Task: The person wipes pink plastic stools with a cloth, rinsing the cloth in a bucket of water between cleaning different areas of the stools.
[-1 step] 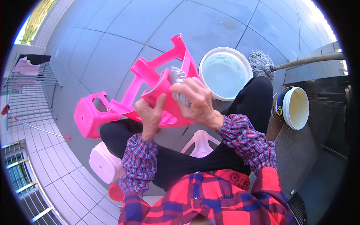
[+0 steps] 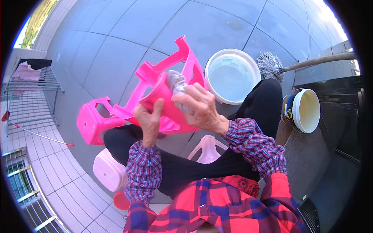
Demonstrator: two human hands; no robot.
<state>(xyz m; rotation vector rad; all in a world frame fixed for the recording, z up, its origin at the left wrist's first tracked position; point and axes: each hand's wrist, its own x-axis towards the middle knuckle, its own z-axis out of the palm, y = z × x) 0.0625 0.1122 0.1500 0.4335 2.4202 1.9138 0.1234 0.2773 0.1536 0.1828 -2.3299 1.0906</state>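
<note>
Floor: large blue-grey tiles (image 2: 105, 58) with dark joints, curving toward the rim of the view
Left wall: pale narrow tiles (image 2: 54, 167), a barred window (image 2: 23, 182) low down, a wire rack (image 2: 35, 105) with dark and pink cloths on top
Right side: grey string mop (image 2: 271, 65) just beside a round white tub (image 2: 210, 77) of water; nearer, a white-rimmed pail (image 2: 308, 111) tilted over
Bright pink plastic stool: tipped over before the person's legs, between both hands (image 2: 169, 110)
Left hand (image 2: 147, 118): thumb pressed on the stool, other fingers largely hidden
Right hand (image 2: 202, 106): fingers bent around a grey rag (image 2: 176, 81) against the stool
</note>
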